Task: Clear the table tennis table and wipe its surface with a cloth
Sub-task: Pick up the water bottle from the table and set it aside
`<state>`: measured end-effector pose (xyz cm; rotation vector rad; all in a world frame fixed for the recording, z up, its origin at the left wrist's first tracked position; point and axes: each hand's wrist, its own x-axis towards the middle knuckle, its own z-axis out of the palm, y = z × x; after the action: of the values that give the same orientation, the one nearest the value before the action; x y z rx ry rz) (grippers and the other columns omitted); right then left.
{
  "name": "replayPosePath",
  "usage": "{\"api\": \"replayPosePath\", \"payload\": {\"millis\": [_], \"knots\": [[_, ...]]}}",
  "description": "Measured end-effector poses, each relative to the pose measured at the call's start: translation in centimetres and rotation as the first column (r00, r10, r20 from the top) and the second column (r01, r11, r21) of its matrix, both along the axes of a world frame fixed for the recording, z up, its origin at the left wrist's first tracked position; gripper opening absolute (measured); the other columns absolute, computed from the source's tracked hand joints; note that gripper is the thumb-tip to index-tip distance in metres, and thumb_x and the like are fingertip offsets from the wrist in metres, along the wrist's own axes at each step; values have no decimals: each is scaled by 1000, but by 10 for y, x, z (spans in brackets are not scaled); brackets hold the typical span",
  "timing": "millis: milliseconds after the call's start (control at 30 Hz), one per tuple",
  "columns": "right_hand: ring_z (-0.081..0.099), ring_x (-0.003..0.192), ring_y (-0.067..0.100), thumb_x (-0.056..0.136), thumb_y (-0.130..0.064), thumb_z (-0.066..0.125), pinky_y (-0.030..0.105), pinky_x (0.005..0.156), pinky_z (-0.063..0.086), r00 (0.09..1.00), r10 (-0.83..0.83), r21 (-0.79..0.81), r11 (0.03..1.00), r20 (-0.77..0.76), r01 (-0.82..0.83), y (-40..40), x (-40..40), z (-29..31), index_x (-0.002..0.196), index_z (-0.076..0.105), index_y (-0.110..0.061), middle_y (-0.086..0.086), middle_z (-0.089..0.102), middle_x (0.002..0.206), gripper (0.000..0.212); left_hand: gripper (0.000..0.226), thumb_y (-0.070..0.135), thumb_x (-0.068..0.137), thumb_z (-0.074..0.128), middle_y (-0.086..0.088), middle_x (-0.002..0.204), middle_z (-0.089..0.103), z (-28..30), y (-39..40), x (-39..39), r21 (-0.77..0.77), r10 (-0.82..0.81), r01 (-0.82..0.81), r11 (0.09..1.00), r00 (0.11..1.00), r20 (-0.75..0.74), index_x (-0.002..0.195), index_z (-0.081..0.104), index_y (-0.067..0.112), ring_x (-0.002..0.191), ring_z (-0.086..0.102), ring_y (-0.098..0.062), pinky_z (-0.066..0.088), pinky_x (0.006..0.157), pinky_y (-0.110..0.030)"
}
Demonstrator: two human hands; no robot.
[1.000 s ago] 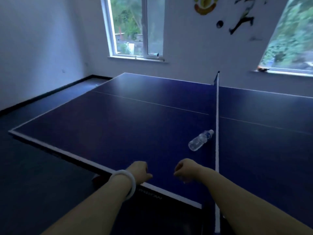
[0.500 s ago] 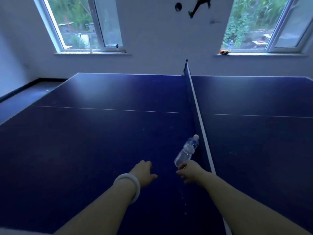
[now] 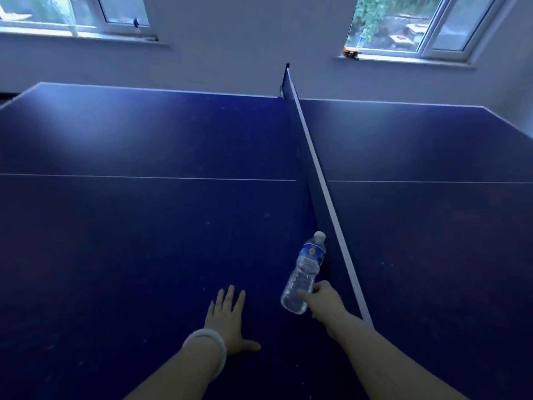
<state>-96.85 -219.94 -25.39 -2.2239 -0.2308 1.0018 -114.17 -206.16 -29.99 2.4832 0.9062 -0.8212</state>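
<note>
A clear plastic water bottle [image 3: 305, 272] is seen lying on the left half of the table [image 3: 144, 226], just beside the net [image 3: 320, 197], with its white cap pointed away toward the net's foot and its base turned toward the person. Its body is ribbed and transparent, and a blue label with a small yellow mark is wrapped round the upper part below the neck; whether any water is left inside cannot be told. The lower part of the bottle is gripped by the right hand [image 3: 323, 297], whose fingers are curled round the side nearest the net while the thumb is laid across the front. The left hand [image 3: 227, 321] is pressed flat on the dark blue surface near the bottle, with its fingers spread straight and the thumb stretched out to the side, and nothing is held in it. A pale bangle [image 3: 212, 349] is worn on the left wrist. The net is topped by a white band and is run across the table to a post at the far edge. A thin white centre line is marked across both halves. Beyond the table a pale wall is seen, with a window [image 3: 75, 13] at upper left and a second window [image 3: 418, 24] at upper right, on whose sill a small orange object [image 3: 352, 51] is set.
</note>
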Motion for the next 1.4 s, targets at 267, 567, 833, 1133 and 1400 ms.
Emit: {"api": "replayPosePath", "payload": {"millis": [267,567,833,1133,1400], "knots": [[57,111,35,78,-47,77,47,91,53,961,-262,-82,959,92,270,46,14,-26,135,36,1,19,49,131,84,136,87,63,53,-1,134,-60,-37,-3,-10,-30,-13,15,999,997,76,132,-48,28,128,-50,-27,-27,110,-48],[45,122,33,78,-48,76,44,95,45,951,-182,-286,925,248,252,64,-4,-43,136,34,-4,17,42,135,84,136,85,65,54,-1,131,-63,-38,-6,-13,-51,7,-3,999,995,96,130,-50,27,125,-54,-26,-31,107,-48],[52,113,35,78,-41,78,50,92,51,918,-328,-169,915,225,368,40,-27,-36,128,43,-5,16,49,125,70,138,86,64,54,-5,134,-61,-38,-7,-14,-23,2,0,1000,995,104,129,-51,25,124,-55,-28,-31,107,-48],[64,90,24,76,-25,82,38,77,56,803,-592,189,799,74,572,-9,-92,6,100,52,-20,10,61,106,38,138,88,64,51,-8,131,-63,-42,-5,-13,-23,-10,13,1000,992,125,130,-50,23,121,-56,-30,-32,103,-49],[64,85,21,81,-15,78,27,60,47,705,-707,314,658,-57,685,-60,-139,51,106,51,-15,9,63,102,37,127,87,70,47,-9,152,-40,-26,1,-13,36,-88,85,996,992,87,145,-33,22,144,-28,-34,-12,118,-48]]}}
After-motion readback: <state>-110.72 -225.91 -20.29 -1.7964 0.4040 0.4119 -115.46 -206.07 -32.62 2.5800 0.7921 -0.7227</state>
